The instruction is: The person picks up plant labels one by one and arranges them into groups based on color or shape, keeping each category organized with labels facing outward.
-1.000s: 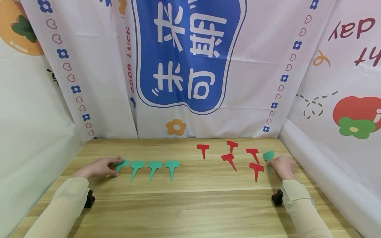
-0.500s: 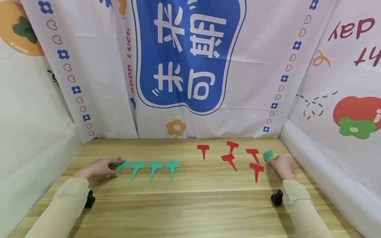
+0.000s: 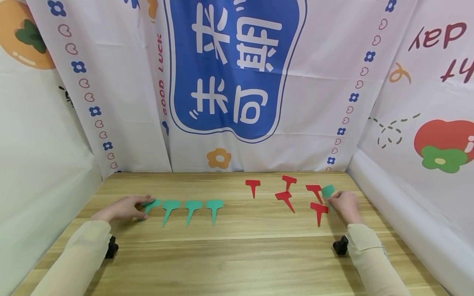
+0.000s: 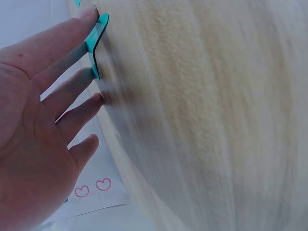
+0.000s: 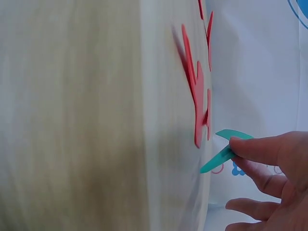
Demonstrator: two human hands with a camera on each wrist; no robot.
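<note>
My right hand [image 3: 345,204] pinches a green T-shaped plant label [image 3: 328,191] between thumb and fingers. In the right wrist view this green label [image 5: 219,159] is tilted and raised off the table. My left hand [image 3: 124,207] rests at the left end of a row of green plant labels, its fairly straight fingers touching the leftmost label [image 3: 152,203] and partly covering it. The other green labels [image 3: 193,205] lie flat beside it, stems towards me. Nearest to the right hand are red plant labels, one [image 3: 319,209] below and one [image 3: 314,188] to the left.
More red labels lie at the back of the wooden table [image 3: 237,263], one [image 3: 253,183] apart and two touching, the nearer [image 3: 284,196] meeting the other's stem. White printed cloth [image 3: 326,82] hangs behind the table and at its sides.
My right hand has shifted a little to the left with the green label, closer to the red labels. The left hand and its row of labels stay where they were.
</note>
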